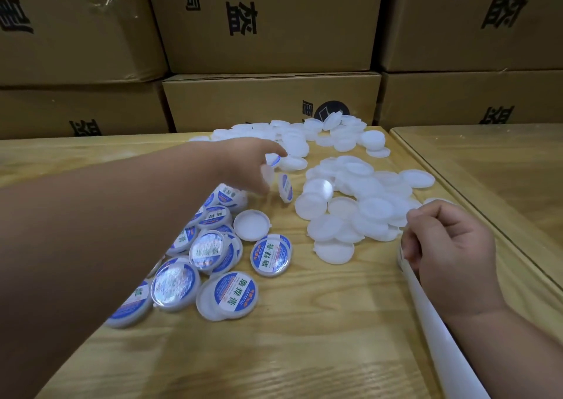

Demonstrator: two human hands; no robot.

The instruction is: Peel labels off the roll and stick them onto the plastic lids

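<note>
1. Labelled lids [210, 264] lie heaped at lower left on the table [304, 337].
2. Left hand [253, 167], centre frame, fingers curled, pinches a lid [272, 159].
3. Plain lids [350, 203] spread right of centre.
4. Right hand [447, 246], lower right, grips the white label strip [432, 316].

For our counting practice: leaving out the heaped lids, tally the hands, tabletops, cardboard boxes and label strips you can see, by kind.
Hands: 2, the left hand and the right hand
Tabletops: 2, near tabletop and side tabletop
Cardboard boxes: 6
Label strip: 1
Total: 11
</note>
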